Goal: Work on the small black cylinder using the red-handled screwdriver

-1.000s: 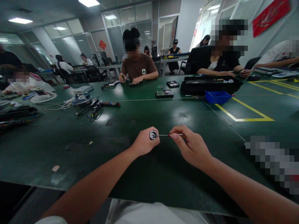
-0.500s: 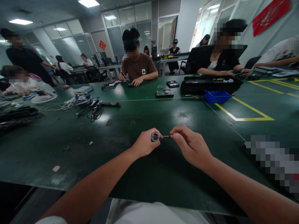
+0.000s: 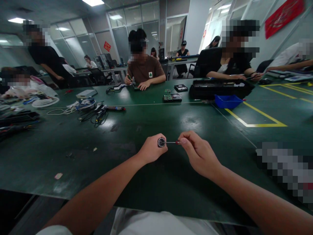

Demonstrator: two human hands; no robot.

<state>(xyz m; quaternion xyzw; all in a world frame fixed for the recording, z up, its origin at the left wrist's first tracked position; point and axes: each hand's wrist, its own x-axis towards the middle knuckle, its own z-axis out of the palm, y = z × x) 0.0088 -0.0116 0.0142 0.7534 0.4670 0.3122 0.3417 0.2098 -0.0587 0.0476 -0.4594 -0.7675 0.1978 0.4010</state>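
Note:
My left hand (image 3: 153, 149) is wrapped round a dark cylindrical part (image 3: 161, 142), whose round open end with a grey rim faces me. Its exact kind I cannot make out, and most of its body is hidden by the palm. Between thumb and fingers, my right hand (image 3: 199, 151) pinches the red handle of a thin screwdriver (image 3: 172, 142). The metal shaft points left and reaches the rim of the cylinder; whether its tip is inside cannot be seen. Both hands are above the green tabletop (image 3: 146, 189), close to its near edge.
Farther back lie hard drives (image 3: 172, 97), a long black housing (image 3: 221, 88) and a blue bin (image 3: 228, 101). Tangled cables (image 3: 99, 114) lie to the left. A pixelated object (image 3: 285, 168) is at right. Across the table a person in brown (image 3: 146, 70) works with a tool.
The cylinder and screwdriver have shifted very slightly left, with both hands keeping their grip. In the background at left, a standing person in black has moved to the right.

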